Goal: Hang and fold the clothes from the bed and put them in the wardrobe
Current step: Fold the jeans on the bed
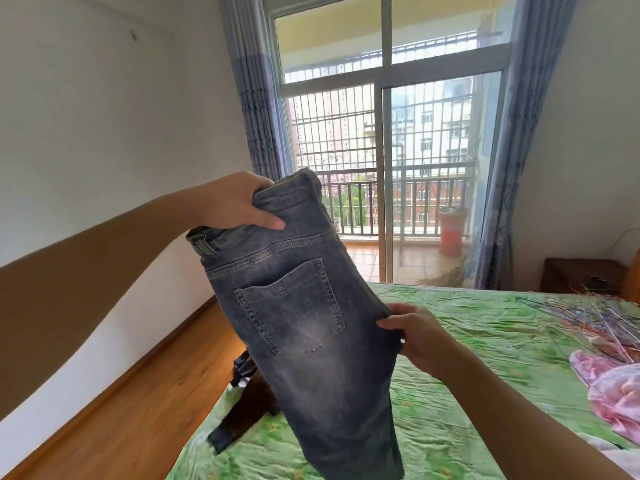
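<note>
A pair of faded dark-grey jeans [304, 327] hangs in the air over the bed's near left part, back pocket facing me, legs trailing down out of view. My left hand [235, 202] grips the waistband at the top, thumb across the denim. My right hand [415, 337] pinches the right side seam lower down. A dark garment with a strap [249, 403] lies on the bed [485, 341] behind the jeans, partly hidden. A pink garment [613, 389] is crumpled at the bed's right edge. No wardrobe is in view.
The bed has a green floral sheet. Several thin hangers [602, 320] lie at its far right. A wooden nightstand [581, 275] stands beyond. A glass balcony door [381, 168] with blue curtains faces me. Wooden floor [131, 393] runs along the left wall.
</note>
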The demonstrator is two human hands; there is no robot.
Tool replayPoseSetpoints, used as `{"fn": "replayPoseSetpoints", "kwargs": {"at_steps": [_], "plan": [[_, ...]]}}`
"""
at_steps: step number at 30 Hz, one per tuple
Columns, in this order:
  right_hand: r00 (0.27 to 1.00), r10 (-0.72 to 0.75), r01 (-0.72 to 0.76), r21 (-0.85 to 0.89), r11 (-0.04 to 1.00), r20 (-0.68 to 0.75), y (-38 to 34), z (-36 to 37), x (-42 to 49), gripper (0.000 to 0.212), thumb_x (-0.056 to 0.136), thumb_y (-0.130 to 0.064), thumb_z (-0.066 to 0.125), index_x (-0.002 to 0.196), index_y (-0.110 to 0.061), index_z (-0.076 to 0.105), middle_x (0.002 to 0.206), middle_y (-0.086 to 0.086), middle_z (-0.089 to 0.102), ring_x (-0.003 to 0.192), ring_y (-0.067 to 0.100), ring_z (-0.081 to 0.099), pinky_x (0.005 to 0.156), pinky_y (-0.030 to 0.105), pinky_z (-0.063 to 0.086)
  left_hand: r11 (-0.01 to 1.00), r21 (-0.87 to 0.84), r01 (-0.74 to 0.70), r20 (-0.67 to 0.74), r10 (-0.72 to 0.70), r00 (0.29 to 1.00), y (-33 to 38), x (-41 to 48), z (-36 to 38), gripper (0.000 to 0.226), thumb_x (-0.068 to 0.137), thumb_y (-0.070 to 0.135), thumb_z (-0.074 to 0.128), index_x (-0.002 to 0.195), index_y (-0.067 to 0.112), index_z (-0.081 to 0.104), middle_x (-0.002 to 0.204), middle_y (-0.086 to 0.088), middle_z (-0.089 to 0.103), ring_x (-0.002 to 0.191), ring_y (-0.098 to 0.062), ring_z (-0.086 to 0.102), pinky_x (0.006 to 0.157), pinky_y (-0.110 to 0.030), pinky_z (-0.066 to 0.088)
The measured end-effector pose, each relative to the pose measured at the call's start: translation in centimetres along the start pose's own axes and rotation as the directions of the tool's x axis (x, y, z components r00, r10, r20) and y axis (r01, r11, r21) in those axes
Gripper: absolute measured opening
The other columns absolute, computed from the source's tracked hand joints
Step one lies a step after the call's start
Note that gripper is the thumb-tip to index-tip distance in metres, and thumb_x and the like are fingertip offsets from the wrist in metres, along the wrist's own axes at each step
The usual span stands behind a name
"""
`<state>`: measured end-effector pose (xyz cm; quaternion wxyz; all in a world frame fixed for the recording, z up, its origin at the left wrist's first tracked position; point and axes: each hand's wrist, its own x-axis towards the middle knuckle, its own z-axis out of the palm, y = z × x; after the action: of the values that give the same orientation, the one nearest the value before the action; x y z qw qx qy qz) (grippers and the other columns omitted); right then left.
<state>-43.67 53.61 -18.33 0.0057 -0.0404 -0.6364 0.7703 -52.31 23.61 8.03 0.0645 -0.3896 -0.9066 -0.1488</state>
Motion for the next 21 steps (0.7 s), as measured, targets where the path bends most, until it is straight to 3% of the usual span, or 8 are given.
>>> {"fn": "replayPoseSetpoints", "kwargs": {"at_steps": [2,5,8,10,12,14,17,21], "plan": [[0.986,-0.07,0.038,-0.202,0.979,-0.15,0.0,-0.7,0.0,0.016,0.079,-0.006,0.078,0.086,-0.02,0.081,0.09,0.002,0.078,0.091,0.026,0.074,0.07,0.037,0.057,1.0,-0.024,0.011,0.008,-0.011,1.0,-0.1,-0.1,0.5,0.028,0.073,0.056,0.078,0.093,0.041,0.066,0.09,0.035,0.068,0.083,0.012,0.064,0.061,-0.002,0.044],[0.965,-0.207,0.104,-0.489,0.866,-0.162,-0.4,-2.7,-0.3,0.013,0.084,-0.015,0.078,0.072,-0.02,0.074,0.07,-0.006,0.071,0.074,0.019,0.067,0.064,0.031,0.05,0.998,-0.053,0.022,0.016,-0.021,1.0,0.3,0.3,1.0,0.022,0.078,0.047,0.079,0.094,0.039,0.067,0.09,0.027,0.071,0.083,0.011,0.065,0.064,-0.006,0.044],[0.953,-0.272,0.053,-0.806,0.59,-0.136,-2.2,-4.0,-1.1,0.015,0.084,-0.027,0.08,0.083,-0.024,0.066,0.097,-0.002,0.057,0.099,0.022,0.054,0.085,0.036,0.047,0.998,-0.056,0.001,0.024,0.001,1.0,2.1,1.3,2.0,0.022,0.081,0.043,0.08,0.098,0.036,0.067,0.096,0.019,0.07,0.085,0.011,0.064,0.07,-0.014,0.044],[0.976,-0.215,0.13,-0.766,0.629,-0.012,-5.2,-3.0,-2.2,0.038,0.078,-0.032,0.086,0.107,-0.028,0.063,0.117,-0.008,0.053,0.114,0.015,0.051,0.096,0.037,0.045,0.998,-0.057,-0.031,0.037,0.033,0.999,3.7,2.0,2.7,0.023,0.083,0.043,0.078,0.101,0.035,0.067,0.099,0.018,0.07,0.086,0.01,0.063,0.073,-0.016,0.044],[0.957,-0.225,0.289,-0.542,0.789,0.183,-9.5,-0.6,-3.4,0.054,0.072,-0.039,0.087,0.117,-0.037,0.056,0.114,-0.018,0.068,0.108,0.005,0.064,0.088,0.031,0.054,0.997,-0.038,-0.071,0.079,0.073,0.994,5.5,2.7,3.5,0.025,0.084,0.045,0.077,0.103,0.033,0.067,0.098,0.016,0.07,0.085,0.008,0.064,0.075,-0.018,0.046],[0.912,-0.316,0.404,-0.447,0.798,0.261,-13.2,1.5,-3.3,0.059,0.074,-0.038,0.086,0.124,-0.038,0.055,0.11,-0.012,0.074,0.099,0.008,0.071,0.082,0.028,0.059,0.993,-0.01,-0.115,0.127,0.116,0.985,7.2,3.2,4.1,0.023,0.085,0.044,0.076,0.101,0.032,0.066,0.094,0.015,0.07,0.081,0.006,0.064,0.073,-0.019,0.046],[0.889,-0.367,0.457,-0.486,0.745,0.275,-14.7,2.2,-2.5,0.029,0.08,-0.032,0.083,0.107,-0.029,0.074,0.1,-0.01,0.077,0.09,0.009,0.074,0.082,0.028,0.06,0.989,0.026,-0.149,0.145,0.143,0.979,8.4,3.7,4.2,0.017,0.086,0.043,0.076,0.094,0.034,0.064,0.088,0.015,0.068,0.077,0.006,0.063,0.071,-0.02,0.044],[0.932,-0.073,0.284,-0.593,0.754,0.354,-7.9,-0.9,-1.8,0.016,0.08,-0.029,0.083,0.088,-0.042,0.079,0.095,-0.013,0.077,0.087,0.005,0.074,0.071,0.018,0.058,0.993,0.014,-0.115,0.137,0.112,0.984,7.5,3.3,3.0,0.019,0.085,0.044,0.076,0.098,0.032,0.069,0.088,0.019,0.07,0.08,0.005,0.065,0.07,-0.017,0.044]]}}
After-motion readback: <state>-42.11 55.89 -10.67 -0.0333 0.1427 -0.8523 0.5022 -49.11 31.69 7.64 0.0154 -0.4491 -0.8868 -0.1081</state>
